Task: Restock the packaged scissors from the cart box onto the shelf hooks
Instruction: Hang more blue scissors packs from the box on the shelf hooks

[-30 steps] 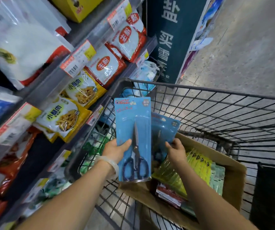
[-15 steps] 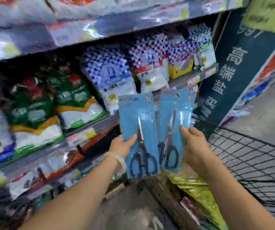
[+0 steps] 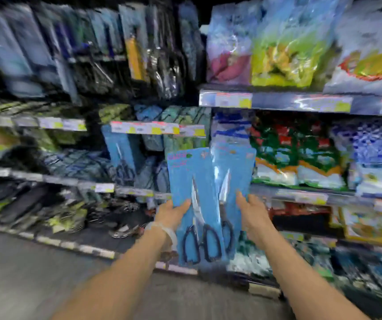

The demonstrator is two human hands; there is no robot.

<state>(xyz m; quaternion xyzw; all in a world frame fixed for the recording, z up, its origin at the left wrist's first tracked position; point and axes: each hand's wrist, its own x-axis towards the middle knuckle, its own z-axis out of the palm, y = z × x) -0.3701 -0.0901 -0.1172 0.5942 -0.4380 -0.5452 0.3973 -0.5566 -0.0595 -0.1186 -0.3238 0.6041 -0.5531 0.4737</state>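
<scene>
The main risk from here, as I judge it, is a missed hook: the whole view is smeared with motion, the hanging holes at the tops of the cards cannot be made out, and with each of the two hands occupied by a pack neither is free to steady a hook or part the stock already hanging there, so a card could slip off the tip and drop to the grey floor (image 3: 23, 273). The two packs also overlap, the right one tucked partly behind the left, so they may catch on each other when one is lifted away. The left hand (image 3: 170, 214) grips the left blue cardboard blister pack of black-handled scissors (image 3: 193, 204) by its left edge, thumb across the front; the right hand (image 3: 253, 212) holds the right blue cardboard blister pack of scissors (image 3: 232, 181) by its right edge, fingers curled round it. Both packs stand roughly upright in mid-air, near the viewer and in front of the shelving, each showing steel blades pointing up and dark loop handles at the bottom under clear plastic. A similar blue scissors card hanging on the far display (image 3: 121, 155) sits to the left, below a row of yellow and white price labels (image 3: 157, 129), which looks the likely destination, though the hooks themselves are too blurred to see
</scene>
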